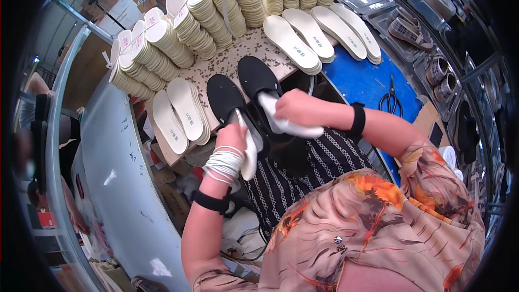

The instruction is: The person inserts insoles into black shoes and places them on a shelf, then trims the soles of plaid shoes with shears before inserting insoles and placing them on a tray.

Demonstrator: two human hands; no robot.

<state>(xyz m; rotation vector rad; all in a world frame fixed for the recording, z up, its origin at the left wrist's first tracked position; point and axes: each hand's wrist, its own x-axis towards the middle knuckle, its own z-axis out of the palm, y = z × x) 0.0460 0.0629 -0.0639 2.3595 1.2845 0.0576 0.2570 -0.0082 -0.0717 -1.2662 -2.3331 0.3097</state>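
Note:
Two black slip-on shoes stand side by side with their toes pointing away from me, the left shoe [223,93] and the right shoe [255,73]. My left hand [230,136] is closed round a white insole [250,157], whose front end is at the opening of the left shoe. Several pale elastic bands [223,163] circle that wrist. Another white insole [297,128] is gripped by my right hand [293,107], its front part inside the opening of the right shoe. My fingers partly hide both insoles.
Tall stacks of cream insoles [200,13] line the back of the speckled board [216,65]. Loose insole piles lie at the left [181,111] and right [319,38]. Black scissors [391,100] rest on the blue surface [354,78]. Plaid shoes [410,32] sit on racks at the right.

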